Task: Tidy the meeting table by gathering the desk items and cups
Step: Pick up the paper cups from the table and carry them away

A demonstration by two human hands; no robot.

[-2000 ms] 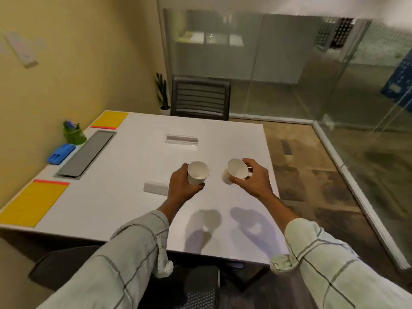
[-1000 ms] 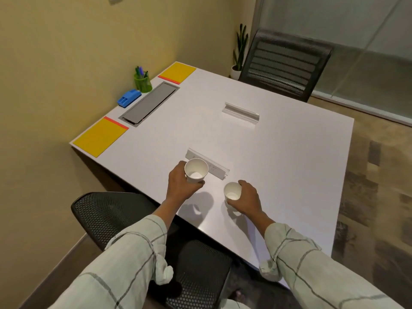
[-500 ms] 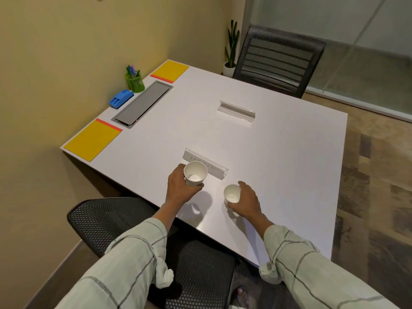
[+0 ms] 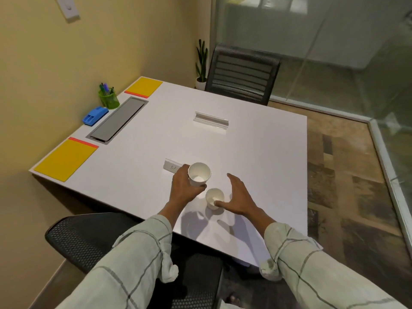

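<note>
My left hand [image 4: 182, 188] grips a white paper cup [image 4: 199, 177] and holds it just above the white meeting table [image 4: 256, 157]. A second white paper cup [image 4: 214, 198] stands upright on the table right below and beside the held one. My right hand [image 4: 239, 197] is spread open next to it, thumb tip touching its rim, fingers apart and off the cup. A white name plate [image 4: 172, 167] lies partly hidden behind my left hand. A clear acrylic stand [image 4: 211, 120] sits mid-table.
Along the wall side lie two yellow pads [image 4: 64, 160] [image 4: 143, 87], a grey cable flap [image 4: 117, 120], a blue box [image 4: 94, 115] and a green pen pot [image 4: 108, 99]. Black mesh chairs stand at the far edge [image 4: 242, 74] and under my arms [image 4: 89, 239]. Glass wall on the right.
My right hand has set its cup down on the table and opened away from it. My left hand has brought its cup rightward, close over the standing one.
</note>
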